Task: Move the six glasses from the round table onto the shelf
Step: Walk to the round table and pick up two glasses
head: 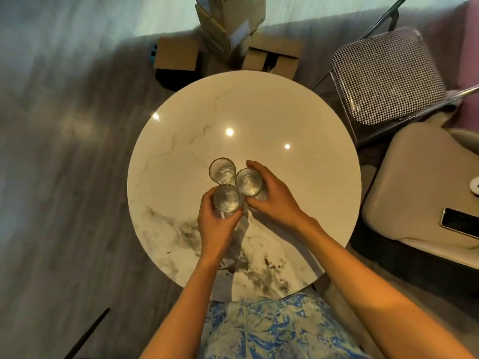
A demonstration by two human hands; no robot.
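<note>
Three clear glasses stand close together near the middle of the round marble table [298, 120]. My left hand [216, 226] wraps around the nearest glass [226, 198]. My right hand [272, 198] grips the right glass [248, 182] from its right side. The far glass [222, 171] stands untouched just behind them, touching or almost touching both. Whether the held glasses are lifted off the table I cannot tell. No shelf is in view.
Cardboard boxes [228, 35] are stacked on the floor beyond the table. A houndstooth folding chair [386, 76] stands at the right rear. A beige cushioned seat [420, 193] at the right carries a phone [460, 224]. Grey floor lies to the left.
</note>
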